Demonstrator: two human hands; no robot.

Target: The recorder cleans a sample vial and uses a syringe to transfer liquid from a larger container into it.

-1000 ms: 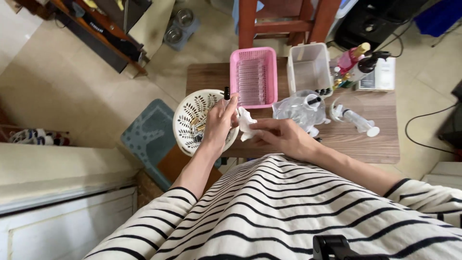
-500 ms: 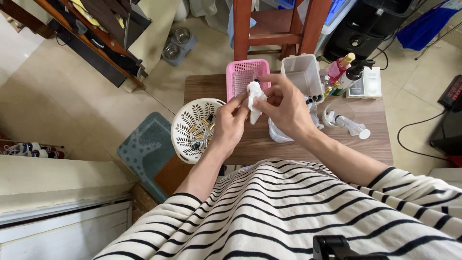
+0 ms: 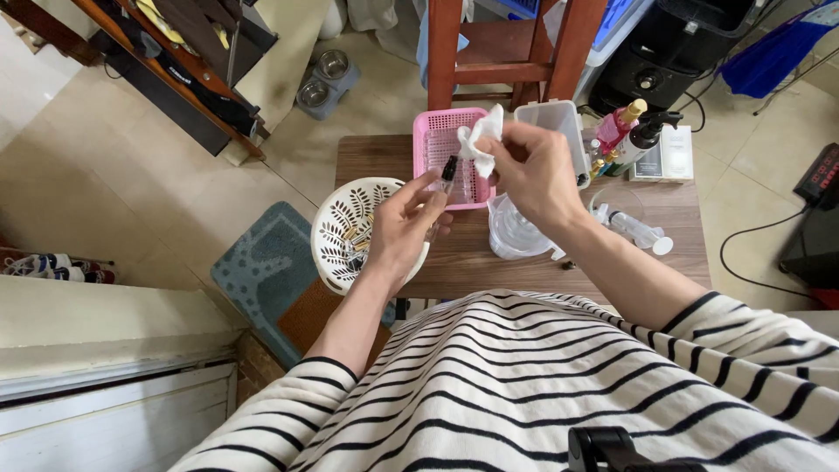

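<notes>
I see the wooden table [image 3: 524, 262] below me, with a red chair [image 3: 511, 52] behind it and a teal mat [image 3: 262, 262] on the floor to its left. On the table, a white openwork basket [image 3: 345, 229] overhangs the left edge, a pink basket [image 3: 433, 144] sits at the back, and a clear bin [image 3: 559, 122] stands just right of it, with bottles [image 3: 634, 131] further right. A crumpled clear bag [image 3: 516, 232] lies near the middle and a syringe-like tube [image 3: 638, 232] to its right. My left hand [image 3: 402, 232] is raised over the white basket's right rim, fingers closed on a small clear vial [image 3: 444, 179] with a dark cap, held upright over the pink basket's front edge. My right hand [image 3: 533, 170] hovers just right of it, closed on a white tissue [image 3: 481, 140], which sits just above and right of the vial's cap; I cannot tell if they touch.
</notes>
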